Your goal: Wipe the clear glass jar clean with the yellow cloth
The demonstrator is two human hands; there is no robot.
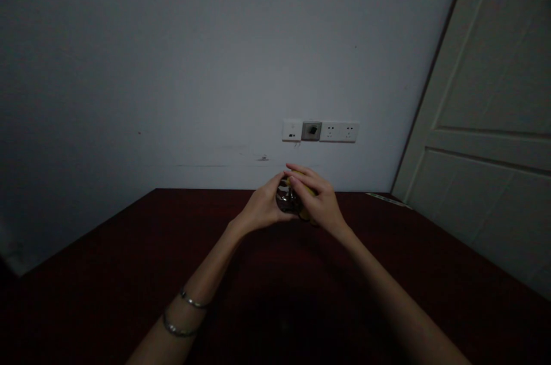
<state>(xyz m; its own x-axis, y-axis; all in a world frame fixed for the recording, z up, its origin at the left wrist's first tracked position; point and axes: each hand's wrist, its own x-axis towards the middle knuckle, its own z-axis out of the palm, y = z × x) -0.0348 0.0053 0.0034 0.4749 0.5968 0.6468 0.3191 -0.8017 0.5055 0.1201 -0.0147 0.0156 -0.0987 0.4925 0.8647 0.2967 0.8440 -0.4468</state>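
Observation:
Both hands meet above the far part of a dark red table (129,261). My left hand (262,210) and my right hand (318,200) are curled round one small object (289,198) held between them. It looks shiny and dark with a yellowish part, and the dim light keeps me from naming it. The right hand's fingers lie over its top; the left hand cups it from the left. Two thin metal bangles (185,314) sit on my left forearm.
A grey wall stands just behind the table, with a row of white wall sockets (321,131) above the hands. A pale panelled door (491,141) fills the right side. The room is dim.

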